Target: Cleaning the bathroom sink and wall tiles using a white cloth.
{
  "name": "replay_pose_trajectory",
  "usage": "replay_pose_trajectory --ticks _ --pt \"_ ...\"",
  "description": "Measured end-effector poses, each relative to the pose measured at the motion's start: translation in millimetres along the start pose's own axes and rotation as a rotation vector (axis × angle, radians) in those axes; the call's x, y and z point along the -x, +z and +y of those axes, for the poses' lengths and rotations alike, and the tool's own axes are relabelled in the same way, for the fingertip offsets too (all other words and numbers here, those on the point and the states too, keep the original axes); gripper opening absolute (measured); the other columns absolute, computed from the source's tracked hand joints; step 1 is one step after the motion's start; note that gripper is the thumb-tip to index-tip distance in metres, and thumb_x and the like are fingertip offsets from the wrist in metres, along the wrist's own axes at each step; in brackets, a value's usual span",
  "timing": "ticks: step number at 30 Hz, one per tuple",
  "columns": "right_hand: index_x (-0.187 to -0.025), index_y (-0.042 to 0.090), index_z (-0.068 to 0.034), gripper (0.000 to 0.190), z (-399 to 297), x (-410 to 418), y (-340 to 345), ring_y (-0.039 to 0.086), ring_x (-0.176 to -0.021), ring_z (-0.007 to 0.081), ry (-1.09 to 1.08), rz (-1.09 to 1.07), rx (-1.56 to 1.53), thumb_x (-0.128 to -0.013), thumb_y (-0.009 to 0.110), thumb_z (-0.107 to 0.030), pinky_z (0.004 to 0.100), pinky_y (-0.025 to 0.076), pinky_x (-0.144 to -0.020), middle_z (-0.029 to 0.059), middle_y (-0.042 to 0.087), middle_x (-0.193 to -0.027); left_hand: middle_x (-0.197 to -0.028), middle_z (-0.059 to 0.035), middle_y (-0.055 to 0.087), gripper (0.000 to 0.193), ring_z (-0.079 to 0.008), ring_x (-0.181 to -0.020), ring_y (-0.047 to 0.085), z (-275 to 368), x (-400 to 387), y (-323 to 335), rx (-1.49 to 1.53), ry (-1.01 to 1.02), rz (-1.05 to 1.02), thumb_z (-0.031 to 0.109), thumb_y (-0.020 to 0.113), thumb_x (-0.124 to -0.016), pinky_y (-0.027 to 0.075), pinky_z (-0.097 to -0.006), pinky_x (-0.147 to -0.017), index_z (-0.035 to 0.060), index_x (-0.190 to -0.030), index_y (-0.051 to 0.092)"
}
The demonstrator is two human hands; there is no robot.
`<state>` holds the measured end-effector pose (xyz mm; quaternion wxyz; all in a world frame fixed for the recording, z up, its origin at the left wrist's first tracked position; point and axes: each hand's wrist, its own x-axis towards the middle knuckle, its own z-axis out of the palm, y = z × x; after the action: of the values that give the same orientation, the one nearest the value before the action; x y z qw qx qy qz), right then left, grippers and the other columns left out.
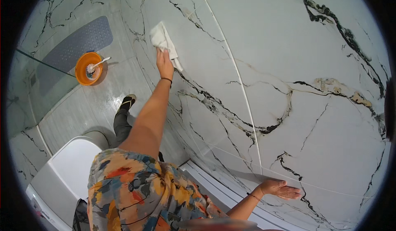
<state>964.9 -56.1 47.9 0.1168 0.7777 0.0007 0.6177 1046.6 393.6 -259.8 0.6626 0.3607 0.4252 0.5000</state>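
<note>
My left hand (165,64) presses a folded white cloth (162,39) against the marble-patterned wall (278,57), at the upper middle of the view. My right hand (281,190), at the lower right, holds nothing; its fingers are stretched out together at the wall, the thumb a little apart. Whether that palm fully touches the tile cannot be told. On the floor, left of my left hand, stands an orange plastic basin (88,68). A white-handled brush (101,62) leans inside it, its head down in the basin.
A grey bath mat (102,32) lies beyond the basin, near the edge of a glass panel (46,62). My foot in a slipper (127,102) is on the grey floor. A white fixture, seemingly a toilet (72,156), stands lower left. White ledges (213,187) run along the wall's foot.
</note>
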Motion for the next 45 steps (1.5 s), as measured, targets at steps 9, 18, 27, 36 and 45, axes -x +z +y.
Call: replay_pose_trajectory --ticks 9,18,27,36,45 --pt "-0.143 0.011 -0.008 0.061 -2 -2 -2 0.004 -0.138 0.0272 -0.043 -0.009 0.075 -0.096 0.013 -0.046 0.0467 0.004 -0.109 0.0121 0.008 -0.149 -0.092 -0.0051 0.061 0.035 -0.0124 -0.077 0.051 68 -40 -14 0.077 -0.065 0.074 0.027 0.044 -0.094 0.042 -0.0268 -0.071 -0.0044 -0.094 0.059" --pt "-0.143 0.012 -0.006 0.061 -3 -4 -3 0.005 -0.138 0.0278 -0.073 0.006 0.063 -0.097 0.015 -0.046 0.0463 0.008 -0.11 0.0135 0.008 -0.149 -0.1 -0.0174 0.059 0.026 -0.0272 -0.083 0.052 118 33 36 -0.128 0.66 -0.435 0.022 0.056 -0.085 0.041 -0.0353 -0.076 -0.0034 -0.091 0.06" --pt "-0.143 0.014 -0.007 0.059 -3 -5 1 0.006 -0.138 0.0283 -0.09 0.042 -0.003 -0.097 0.018 -0.045 0.0451 0.009 -0.109 0.0146 0.008 -0.149 -0.125 -0.0223 0.043 0.044 -0.0386 -0.123 0.031 74 -13 58 -0.081 0.894 -0.462 0.033 0.041 -0.09 0.002 -0.0522 -0.107 -0.0025 -0.113 0.052" --pt "-0.143 0.016 -0.008 0.06 -8 -2 -2 0.008 -0.138 0.0293 -0.052 0.021 0.02 -0.096 0.016 -0.046 0.0477 0.007 -0.108 0.0116 0.012 -0.149 -0.115 -0.0177 0.049 0.043 -0.0278 -0.11 0.045 51 -34 63 -0.052 0.103 0.142 0.03 0.033 -0.096 0.03 -0.0309 -0.099 -0.0061 -0.113 0.048" --pt "-0.143 0.013 -0.008 0.059 1 -6 2 0.004 -0.138 0.0291 -0.112 0.048 0.019 -0.097 0.017 -0.044 0.0467 0.008 -0.109 0.0129 0.007 -0.149 -0.136 -0.0206 0.038 0.046 -0.0352 -0.13 0.031 126 -5 79 -0.133 1.053 -0.527 0.006 0.045 -0.085 0.022 -0.0381 -0.106 0.0006 -0.131 0.041"
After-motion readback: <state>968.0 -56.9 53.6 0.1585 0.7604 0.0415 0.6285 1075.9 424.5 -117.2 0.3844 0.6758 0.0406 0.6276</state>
